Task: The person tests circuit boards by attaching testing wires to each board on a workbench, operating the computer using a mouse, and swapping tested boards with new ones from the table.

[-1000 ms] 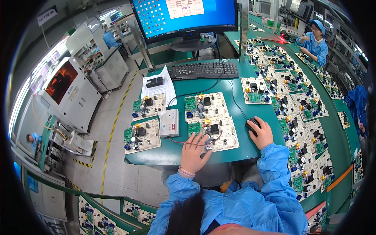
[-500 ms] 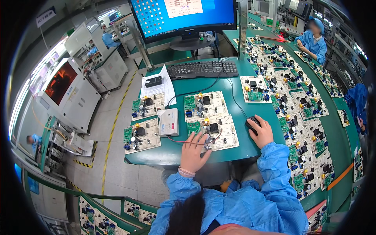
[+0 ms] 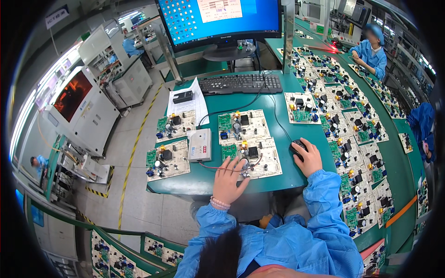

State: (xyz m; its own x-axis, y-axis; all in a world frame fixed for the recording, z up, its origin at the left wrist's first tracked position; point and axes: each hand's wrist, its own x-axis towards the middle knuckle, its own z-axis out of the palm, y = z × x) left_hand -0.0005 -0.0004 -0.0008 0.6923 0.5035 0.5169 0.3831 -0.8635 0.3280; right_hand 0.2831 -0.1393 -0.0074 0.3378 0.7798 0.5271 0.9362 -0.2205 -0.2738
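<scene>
My right hand (image 3: 308, 159) rests over a black computer mouse (image 3: 298, 147), its fingers curved around it, on the green worktable (image 3: 215, 182). With fingers spread, my left hand (image 3: 228, 180) lies at the lower left of the nearest circuit board (image 3: 270, 163), fingertips touching its edge and components. A thin dark-red wire runs under those fingers from a small grey box (image 3: 200, 145) to the board. Just beyond lies another circuit board (image 3: 250, 125). Two more, an upper one (image 3: 186, 121) and a lower one (image 3: 178, 162), lie on the left, partly beside the box.
A monitor (image 3: 264, 18) stands behind a black keyboard (image 3: 238, 84). Paper (image 3: 199, 109) with a small black box (image 3: 182, 96) on it lies left. Rows of circuit boards (image 3: 347, 150) cover the right-hand bench. A co-worker in blue (image 3: 373, 58) sits far right. Cables cross the table.
The whole view has shifted very slightly. Both hands stay where they were, the right on the mouse and the left at the board.
</scene>
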